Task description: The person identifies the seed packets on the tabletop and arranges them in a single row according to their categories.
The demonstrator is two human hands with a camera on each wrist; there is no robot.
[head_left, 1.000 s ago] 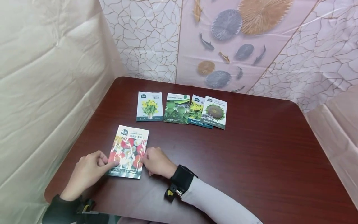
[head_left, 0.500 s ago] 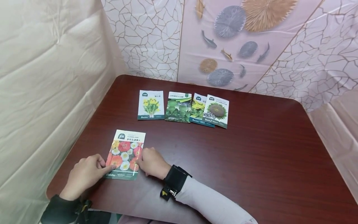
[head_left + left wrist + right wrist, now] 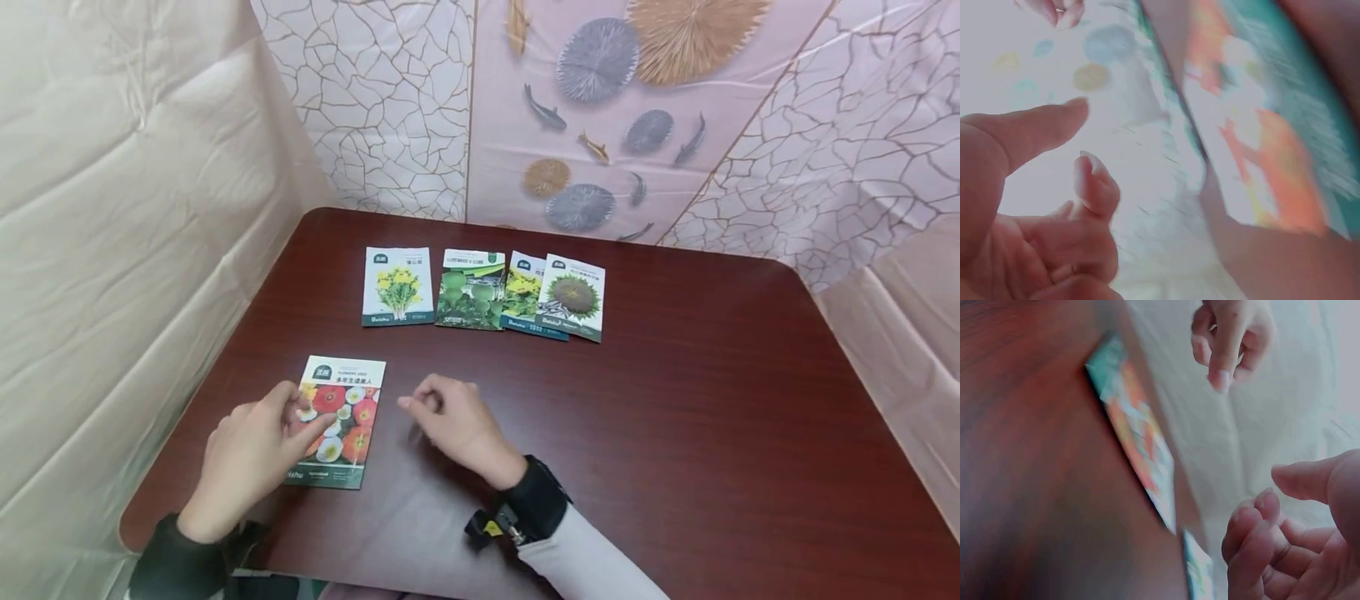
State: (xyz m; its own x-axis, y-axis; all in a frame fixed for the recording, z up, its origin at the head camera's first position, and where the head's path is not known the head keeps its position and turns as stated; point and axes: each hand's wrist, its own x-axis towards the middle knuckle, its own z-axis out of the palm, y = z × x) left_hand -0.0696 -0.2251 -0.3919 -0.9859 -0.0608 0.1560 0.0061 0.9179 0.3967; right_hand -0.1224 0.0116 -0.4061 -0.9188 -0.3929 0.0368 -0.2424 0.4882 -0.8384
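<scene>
A flower seed packet (image 3: 354, 433) with red, orange and white blooms lies face up near the front left of the dark red-brown table. My left hand (image 3: 251, 446) hovers above its left side, thumb and fingers apart and holding nothing. In the left wrist view a gap shows between that hand's thumb (image 3: 1041, 134) and its fingers, with the packet (image 3: 1260, 131) blurred beyond. To the right of the packet, my right hand (image 3: 467, 425) is raised with loosely curled fingers and nothing in them. The right wrist view shows its thumb (image 3: 1307, 478) apart from its fingers.
Along the back of the table (image 3: 675, 417) lie a yellow-flower packet (image 3: 399, 287), a green-leaf packet (image 3: 471, 292), another yellow-flower packet (image 3: 522, 292) and a sunflower packet (image 3: 572, 297) overlapping it. A cream cloth (image 3: 150, 275) hangs at the left; patterned cloth stands behind.
Both hands have let go of the flower seed packet, which first slid slightly toward the front. My right hand has moved off to the right; my left has lifted above the packet.
</scene>
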